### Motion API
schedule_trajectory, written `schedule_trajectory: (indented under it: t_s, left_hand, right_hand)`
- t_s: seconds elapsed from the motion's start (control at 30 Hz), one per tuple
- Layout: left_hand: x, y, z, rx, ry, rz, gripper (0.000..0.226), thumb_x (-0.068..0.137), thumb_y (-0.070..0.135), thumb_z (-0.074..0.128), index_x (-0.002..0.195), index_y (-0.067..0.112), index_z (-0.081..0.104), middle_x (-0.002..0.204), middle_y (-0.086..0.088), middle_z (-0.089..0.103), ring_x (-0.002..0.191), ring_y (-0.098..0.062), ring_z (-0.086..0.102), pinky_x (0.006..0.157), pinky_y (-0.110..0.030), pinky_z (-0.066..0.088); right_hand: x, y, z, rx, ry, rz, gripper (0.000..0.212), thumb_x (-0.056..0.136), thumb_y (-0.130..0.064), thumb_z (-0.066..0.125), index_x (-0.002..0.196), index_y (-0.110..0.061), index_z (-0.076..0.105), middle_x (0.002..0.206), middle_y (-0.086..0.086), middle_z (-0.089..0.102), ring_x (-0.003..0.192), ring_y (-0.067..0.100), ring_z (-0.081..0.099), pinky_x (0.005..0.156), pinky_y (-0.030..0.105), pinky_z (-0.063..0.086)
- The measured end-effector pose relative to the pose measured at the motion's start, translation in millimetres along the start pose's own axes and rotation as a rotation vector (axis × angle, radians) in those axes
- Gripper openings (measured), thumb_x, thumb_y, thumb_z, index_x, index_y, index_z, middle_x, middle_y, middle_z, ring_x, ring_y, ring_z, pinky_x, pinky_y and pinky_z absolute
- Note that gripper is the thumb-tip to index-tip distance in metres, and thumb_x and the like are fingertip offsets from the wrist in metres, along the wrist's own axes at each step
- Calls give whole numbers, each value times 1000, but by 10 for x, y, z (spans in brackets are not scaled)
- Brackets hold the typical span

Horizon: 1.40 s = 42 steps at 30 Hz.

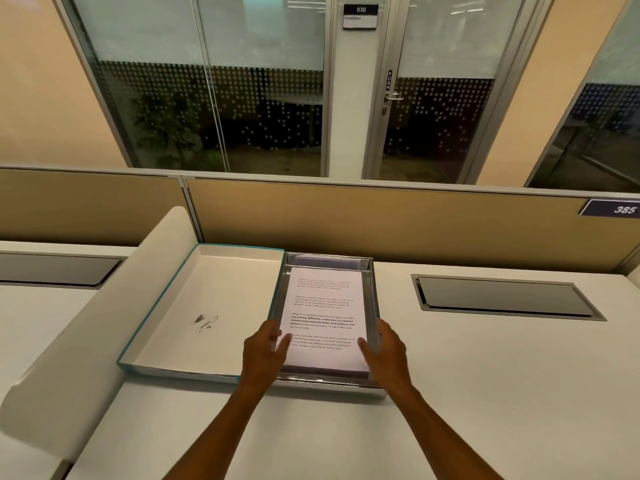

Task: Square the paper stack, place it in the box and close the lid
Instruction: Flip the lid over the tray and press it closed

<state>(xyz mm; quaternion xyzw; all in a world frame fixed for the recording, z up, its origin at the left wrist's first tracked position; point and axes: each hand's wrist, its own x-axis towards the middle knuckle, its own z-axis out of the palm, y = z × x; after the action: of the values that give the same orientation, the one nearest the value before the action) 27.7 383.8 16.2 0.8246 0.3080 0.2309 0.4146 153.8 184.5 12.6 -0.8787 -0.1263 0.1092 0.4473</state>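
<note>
A stack of white printed paper (325, 306) lies inside the shallow silver-lined box (373, 292) on the white desk. My left hand (265, 348) grips the stack's near left edge, thumb on top. At the near right edge my right hand (384, 348) holds the stack the same way. The lid (207, 306), teal outside and white inside, lies upturned directly left of the box, touching it. The near end of the stack sits close to the box's front wall.
A rounded white divider (104, 323) runs diagonally left of the lid. A grey cable hatch (502, 297) is set into the desk (485, 393) at the right, another at the far left. A tan partition (381, 220) closes the back of the desk.
</note>
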Motion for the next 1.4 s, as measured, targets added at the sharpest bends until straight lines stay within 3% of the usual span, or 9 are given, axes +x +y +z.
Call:
schedule_trajectory:
  t_s: [0.07,0.23,0.37,0.47,0.57,0.73,1.1,1.27,1.4]
  left_hand:
    - [-61,-30,-97,-34,174,-31,11,86,12,69,87,2,64,78,-12,69,68,-25,64,60,-22,54]
    - [-195,-270,-362,-50,493,-299,36,94,21,58,63,5,53,56,-9,55,52,-26,55,51,-20,38]
    - [-294,-452,-470,-106,559,-546,37,93,34,56,86,-2,56,80,-21,63,77,-41,64,68,-42,51]
    - [-310,-522,-524,-175,455,-829,59,87,39,66,123,-2,44,116,-30,59,104,-49,59,86,-54,50]
    - [-305,-547,-569,-245,354,-954,72,83,32,72,134,-2,35,131,-32,51,117,-49,52,98,-57,45]
    - [-240,-535,-649,-331,262,-941,36,87,19,62,108,-8,53,110,-27,59,92,-37,54,96,-50,49]
    - [-244,-528,-777,-1125,308,-837,60,83,-1,68,139,5,45,139,-18,52,127,-37,50,106,-52,44]
    - [-198,-440,-814,-1174,330,-619,64,84,-12,61,138,15,39,127,-14,52,106,-32,58,73,-41,60]
    - [-200,-414,-796,-974,336,-434,67,81,-15,63,131,20,36,129,-18,51,117,-34,52,100,-53,48]
  right_hand:
    - [-10,75,-95,43,40,45,57,89,-26,66,139,-13,45,142,12,52,127,31,53,101,42,48]
    - [-68,310,-260,93,1,157,44,94,-23,59,135,-9,50,134,14,59,116,32,60,86,33,54]
    - [-122,438,-287,104,-70,180,45,94,-27,58,135,-10,51,136,12,58,121,31,57,98,38,50]
    - [-168,487,-266,120,-94,179,44,93,-25,61,133,-8,54,131,12,62,111,27,61,93,32,50]
    - [-184,517,-236,158,-122,174,38,93,-19,61,129,-7,58,126,13,65,106,27,64,92,35,54]
    - [-192,511,-225,175,-129,184,36,93,-16,61,128,-7,58,124,12,65,108,28,62,93,36,53]
    - [-187,507,-213,173,-127,210,44,93,-14,61,135,-5,51,131,15,60,116,32,60,97,39,52]
    - [-192,504,-221,184,-138,209,45,93,-15,60,136,-6,50,133,16,59,116,32,60,96,40,52]
    - [-196,515,-224,190,-149,208,46,93,-15,60,137,-7,50,133,15,59,115,32,60,92,37,53]
